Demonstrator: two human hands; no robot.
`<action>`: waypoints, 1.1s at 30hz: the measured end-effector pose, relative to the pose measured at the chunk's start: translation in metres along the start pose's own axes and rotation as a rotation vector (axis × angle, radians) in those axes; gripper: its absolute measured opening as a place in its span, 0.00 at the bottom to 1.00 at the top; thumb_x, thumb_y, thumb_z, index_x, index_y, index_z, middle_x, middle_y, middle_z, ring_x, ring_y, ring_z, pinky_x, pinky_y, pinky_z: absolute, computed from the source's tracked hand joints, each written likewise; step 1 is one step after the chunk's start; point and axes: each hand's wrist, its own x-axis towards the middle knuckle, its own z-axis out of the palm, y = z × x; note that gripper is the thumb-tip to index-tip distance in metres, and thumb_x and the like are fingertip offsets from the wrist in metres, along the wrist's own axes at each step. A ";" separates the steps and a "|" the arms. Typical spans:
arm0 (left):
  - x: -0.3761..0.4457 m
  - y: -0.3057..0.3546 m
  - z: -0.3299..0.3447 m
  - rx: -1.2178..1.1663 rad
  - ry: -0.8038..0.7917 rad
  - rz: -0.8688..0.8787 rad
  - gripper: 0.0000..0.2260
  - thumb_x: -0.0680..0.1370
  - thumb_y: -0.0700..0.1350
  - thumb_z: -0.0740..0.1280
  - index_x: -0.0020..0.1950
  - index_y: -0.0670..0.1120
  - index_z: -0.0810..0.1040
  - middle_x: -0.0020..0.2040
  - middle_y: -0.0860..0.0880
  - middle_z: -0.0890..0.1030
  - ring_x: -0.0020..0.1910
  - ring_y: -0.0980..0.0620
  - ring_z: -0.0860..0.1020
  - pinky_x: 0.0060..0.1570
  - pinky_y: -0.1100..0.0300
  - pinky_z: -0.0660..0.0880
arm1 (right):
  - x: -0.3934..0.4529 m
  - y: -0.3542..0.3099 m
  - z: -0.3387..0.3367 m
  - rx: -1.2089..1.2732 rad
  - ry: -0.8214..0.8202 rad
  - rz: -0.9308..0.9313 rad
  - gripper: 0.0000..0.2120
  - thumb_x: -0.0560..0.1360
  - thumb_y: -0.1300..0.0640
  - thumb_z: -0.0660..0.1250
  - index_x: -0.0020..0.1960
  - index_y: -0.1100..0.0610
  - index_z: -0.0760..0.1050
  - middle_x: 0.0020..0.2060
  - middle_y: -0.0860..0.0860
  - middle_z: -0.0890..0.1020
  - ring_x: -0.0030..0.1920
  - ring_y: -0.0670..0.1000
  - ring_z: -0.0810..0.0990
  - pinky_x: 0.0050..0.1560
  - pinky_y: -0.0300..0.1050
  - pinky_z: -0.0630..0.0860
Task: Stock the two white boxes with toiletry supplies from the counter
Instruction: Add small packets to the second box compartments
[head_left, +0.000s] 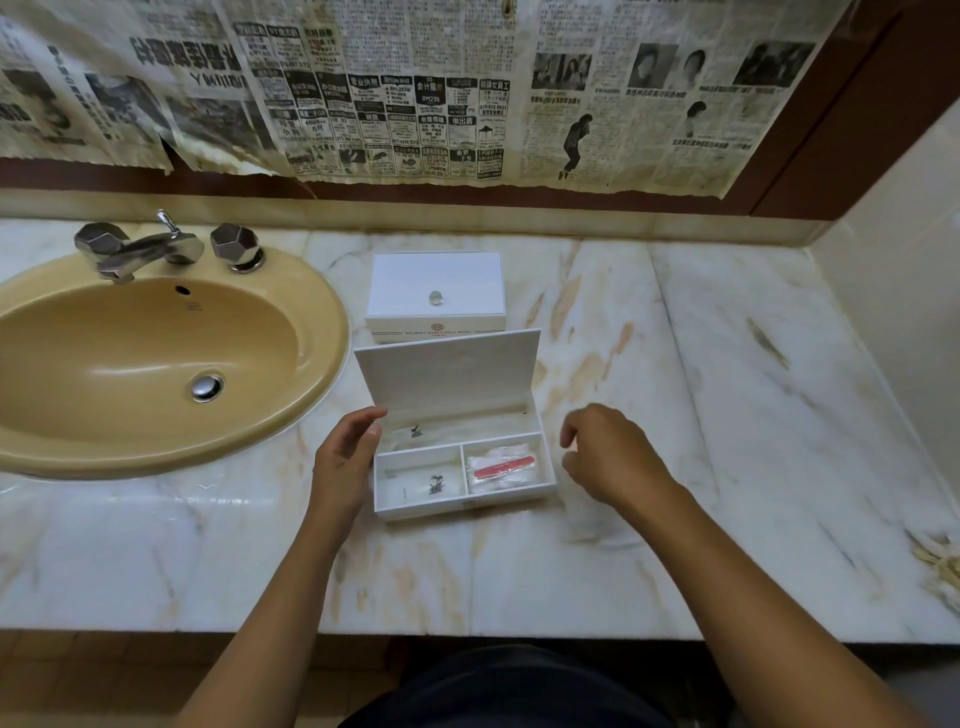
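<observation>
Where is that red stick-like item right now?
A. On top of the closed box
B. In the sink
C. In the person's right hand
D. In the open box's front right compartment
D: the red item lies in a clear wrapper in the front right compartment of the open box, while the right hand hovers beside the box, holding nothing.

Two white boxes, one open (462, 457) and one closed (435, 296), two hands, one sink (156, 364), one faucet (140, 249).
</observation>
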 end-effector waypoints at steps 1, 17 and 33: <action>0.000 0.000 0.000 -0.006 0.000 -0.002 0.10 0.82 0.42 0.62 0.56 0.53 0.79 0.55 0.55 0.81 0.56 0.58 0.78 0.59 0.57 0.75 | 0.001 0.007 0.003 -0.060 -0.085 0.035 0.09 0.73 0.64 0.65 0.53 0.59 0.78 0.52 0.53 0.78 0.48 0.54 0.79 0.51 0.45 0.77; 0.002 -0.004 0.000 -0.049 -0.001 0.020 0.10 0.82 0.40 0.63 0.54 0.53 0.80 0.56 0.52 0.81 0.58 0.51 0.78 0.63 0.52 0.73 | 0.006 0.036 0.041 -0.106 -0.006 0.081 0.18 0.67 0.68 0.64 0.25 0.54 0.61 0.28 0.50 0.68 0.34 0.54 0.70 0.27 0.39 0.56; -0.001 0.000 0.002 -0.051 0.019 0.012 0.09 0.82 0.40 0.62 0.55 0.52 0.80 0.54 0.55 0.82 0.51 0.63 0.79 0.51 0.67 0.73 | -0.020 -0.076 0.007 0.222 0.223 -0.294 0.09 0.76 0.51 0.66 0.47 0.53 0.83 0.44 0.50 0.79 0.46 0.53 0.79 0.44 0.44 0.71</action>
